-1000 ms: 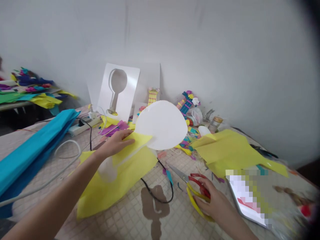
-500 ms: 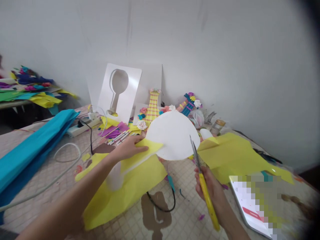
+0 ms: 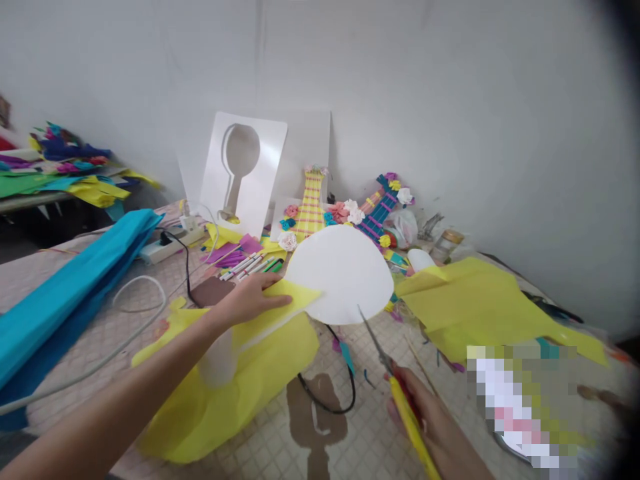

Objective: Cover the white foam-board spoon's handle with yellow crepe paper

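Note:
My left hand [image 3: 253, 298] is closed around the neck of a white card cutout, pressing yellow crepe paper [image 3: 280, 353] against it. The cutout's broad rounded end [image 3: 343, 273] sticks out beyond my fingers, and another white part [image 3: 219, 360] shows below my wrist. The crepe paper hangs below the hand in a wide sheet. My right hand [image 3: 413, 400] grips scissors [image 3: 383, 357] with yellow handles, the red inner side partly visible. Their narrow metal blades look closed, and the tip overlaps the lower edge of the white cutout in view; contact I cannot tell.
Against the wall leans a white board [image 3: 255, 173] with a guitar-shaped opening, near a yellow woven guitar [image 3: 313, 207]. Blue crepe paper [image 3: 75, 280], a power strip [image 3: 170, 247] and markers [image 3: 243, 265] lie left. More yellow crepe paper [image 3: 490, 300] and a glass jar [image 3: 445, 245] are right.
The scissors have moved left and down, their tip now at the cutout's lower edge. The cutout and yellow paper have shifted slightly left in view. My left hand keeps its grip.

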Demonstrator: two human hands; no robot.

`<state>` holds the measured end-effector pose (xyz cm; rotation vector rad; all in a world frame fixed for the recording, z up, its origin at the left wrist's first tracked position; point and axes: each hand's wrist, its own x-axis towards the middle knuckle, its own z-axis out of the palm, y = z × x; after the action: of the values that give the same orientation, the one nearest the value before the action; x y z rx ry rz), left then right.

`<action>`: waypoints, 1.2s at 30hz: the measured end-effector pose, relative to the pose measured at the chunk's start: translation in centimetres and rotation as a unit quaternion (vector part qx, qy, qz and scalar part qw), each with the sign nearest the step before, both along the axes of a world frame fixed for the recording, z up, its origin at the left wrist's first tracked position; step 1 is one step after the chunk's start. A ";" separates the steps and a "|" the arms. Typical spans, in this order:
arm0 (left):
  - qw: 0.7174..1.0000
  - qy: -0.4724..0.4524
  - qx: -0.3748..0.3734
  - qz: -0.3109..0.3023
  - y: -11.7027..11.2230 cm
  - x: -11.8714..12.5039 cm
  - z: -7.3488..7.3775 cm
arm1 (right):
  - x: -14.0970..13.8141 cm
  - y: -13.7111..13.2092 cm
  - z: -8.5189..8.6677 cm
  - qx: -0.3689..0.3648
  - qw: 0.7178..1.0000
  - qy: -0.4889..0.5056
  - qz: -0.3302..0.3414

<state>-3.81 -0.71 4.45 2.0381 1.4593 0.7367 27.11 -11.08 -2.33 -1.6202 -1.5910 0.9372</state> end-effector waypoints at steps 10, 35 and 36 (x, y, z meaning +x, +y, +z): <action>0.999 -0.017 0.036 -0.008 -1.5 2.3 2.4 | -4.2 -1.0 3.4 0.026 0.996 -0.070 0.047; 0.997 -0.010 0.065 -0.028 -2.0 5.5 1.9 | -5.2 -0.6 4.9 -0.015 0.995 -0.019 0.101; 0.998 -0.011 0.064 -0.027 -2.0 5.5 2.0 | -5.1 -0.6 4.8 -0.014 0.995 -0.019 0.100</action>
<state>1.67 -2.72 6.41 2.1493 1.3718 0.8469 21.97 -11.68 2.49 -1.5263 -1.8002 1.0418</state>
